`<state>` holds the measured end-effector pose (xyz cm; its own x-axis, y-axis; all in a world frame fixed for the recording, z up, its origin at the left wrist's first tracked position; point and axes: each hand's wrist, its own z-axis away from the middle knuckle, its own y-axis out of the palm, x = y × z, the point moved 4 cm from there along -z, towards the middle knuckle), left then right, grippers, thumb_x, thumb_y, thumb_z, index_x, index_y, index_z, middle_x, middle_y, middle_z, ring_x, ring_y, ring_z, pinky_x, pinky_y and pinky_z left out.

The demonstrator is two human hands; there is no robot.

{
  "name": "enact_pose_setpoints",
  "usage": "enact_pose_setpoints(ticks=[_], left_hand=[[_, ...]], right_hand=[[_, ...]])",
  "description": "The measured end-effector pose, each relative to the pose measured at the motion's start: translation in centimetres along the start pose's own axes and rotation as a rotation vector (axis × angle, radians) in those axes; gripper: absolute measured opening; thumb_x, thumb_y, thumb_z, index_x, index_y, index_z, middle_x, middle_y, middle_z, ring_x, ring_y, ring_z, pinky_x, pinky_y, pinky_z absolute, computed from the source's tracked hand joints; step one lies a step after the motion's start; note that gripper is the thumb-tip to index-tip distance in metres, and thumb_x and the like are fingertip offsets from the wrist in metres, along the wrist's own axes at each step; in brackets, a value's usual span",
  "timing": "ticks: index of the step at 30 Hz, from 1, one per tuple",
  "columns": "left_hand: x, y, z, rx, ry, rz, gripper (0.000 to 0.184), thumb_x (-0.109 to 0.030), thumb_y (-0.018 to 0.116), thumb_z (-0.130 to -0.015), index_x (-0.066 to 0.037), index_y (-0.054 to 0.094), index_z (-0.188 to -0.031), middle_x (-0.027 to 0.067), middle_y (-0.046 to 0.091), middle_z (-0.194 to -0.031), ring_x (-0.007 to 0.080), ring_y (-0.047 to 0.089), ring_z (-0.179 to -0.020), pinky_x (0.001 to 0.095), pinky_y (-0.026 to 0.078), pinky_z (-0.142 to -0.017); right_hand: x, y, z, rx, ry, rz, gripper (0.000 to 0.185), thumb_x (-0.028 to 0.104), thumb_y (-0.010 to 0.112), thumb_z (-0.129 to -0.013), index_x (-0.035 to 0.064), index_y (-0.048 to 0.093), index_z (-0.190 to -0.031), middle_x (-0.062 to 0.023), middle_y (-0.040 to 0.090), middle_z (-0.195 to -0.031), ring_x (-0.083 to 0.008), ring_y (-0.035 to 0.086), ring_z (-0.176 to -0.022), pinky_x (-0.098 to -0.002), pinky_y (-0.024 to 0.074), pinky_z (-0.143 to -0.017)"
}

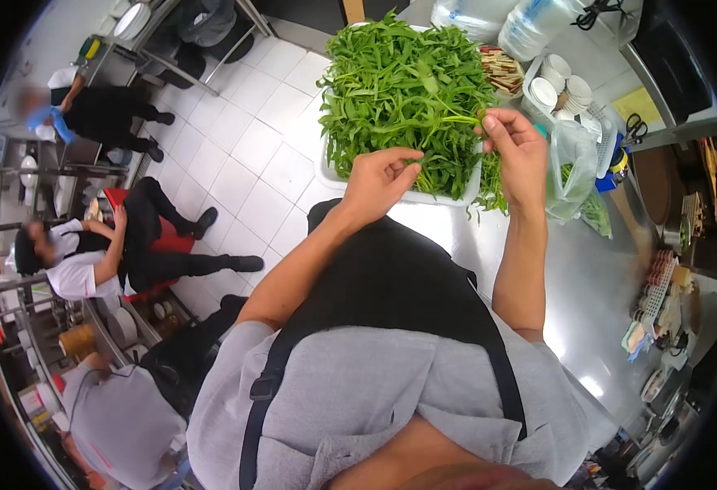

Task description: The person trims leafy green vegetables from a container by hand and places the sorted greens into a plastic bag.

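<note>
Hovering over a white tub (331, 183), the left hand (381, 181) is curling its fingers, thumb slightly apart; the right hand (517, 152) is pinching a green stem (460, 119) above leafy greens (395, 90) filling the tub. Beyond, a co-worker (81, 273) is sitting.

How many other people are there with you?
3: person in white and black upper left, black-capped person seated below, grey-shirted person lower left. More may be hidden.

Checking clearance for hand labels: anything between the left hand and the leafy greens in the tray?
Nothing visible. The left hand is over the near side of the tray, right by the leafy greens. The plastic bag sits off to the right, past the right hand.
</note>
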<state>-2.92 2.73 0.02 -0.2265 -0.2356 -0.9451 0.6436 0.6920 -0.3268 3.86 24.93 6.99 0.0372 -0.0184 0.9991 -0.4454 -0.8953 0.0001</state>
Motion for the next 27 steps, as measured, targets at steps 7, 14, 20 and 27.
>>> enact_pose_setpoints(ticks=[7, 14, 20, 27], left_hand=[[-5.2, 1.0, -1.2, -0.053, -0.195, 0.799, 0.026, -0.011, 0.069, -0.098, 0.002, 0.068, -0.121, 0.0017, 0.064, -0.081, 0.0052, 0.048, -0.061, 0.0214, 0.037, -0.055], [-4.6, 2.4, -2.4, 0.042, -0.215, 0.941, 0.027, -0.014, 0.061, -0.103, 0.001, 0.065, -0.125, 0.0063, 0.071, -0.092, 0.0088, 0.059, -0.072, 0.0229, 0.047, -0.065], [-6.8, 4.5, -2.7, 0.221, -0.184, 1.016, 0.039, -0.016, 0.064, -0.102, 0.002, 0.058, -0.136, 0.0047, 0.070, -0.098, 0.0091, 0.061, -0.079, 0.0244, 0.050, -0.073], [-5.5, 5.6, -3.3, 0.063, -0.134, 0.951, 0.025, -0.007, 0.067, -0.100, 0.002, 0.067, -0.123, 0.0079, 0.071, -0.096, 0.0106, 0.063, -0.078, 0.0236, 0.052, -0.072]], right_hand=[[-1.0, 1.3, 2.0, 0.066, -0.009, -0.154, 0.014, 0.013, 0.066, -0.101, 0.0007, 0.066, -0.109, -0.0015, 0.067, -0.089, -0.0071, 0.060, -0.075, -0.0214, 0.0473, -0.067], [-1.4, -1.7, 4.2, 0.066, -0.016, -0.108, 0.012, 0.013, 0.064, -0.102, 0.0022, 0.065, -0.107, 0.0004, 0.064, -0.088, -0.0070, 0.059, -0.076, -0.0217, 0.0474, -0.066], [-2.4, -1.9, 5.0, 0.122, 0.013, -0.154, 0.010, 0.012, 0.062, -0.103, 0.0030, 0.063, -0.106, 0.0013, 0.063, -0.089, -0.0063, 0.059, -0.077, -0.0222, 0.0470, -0.065], [-2.5, -2.7, 6.0, 0.047, 0.050, -0.155, 0.009, 0.012, 0.059, -0.104, 0.0038, 0.061, -0.103, 0.0016, 0.061, -0.085, -0.0058, 0.056, -0.074, -0.0221, 0.0461, -0.064]])
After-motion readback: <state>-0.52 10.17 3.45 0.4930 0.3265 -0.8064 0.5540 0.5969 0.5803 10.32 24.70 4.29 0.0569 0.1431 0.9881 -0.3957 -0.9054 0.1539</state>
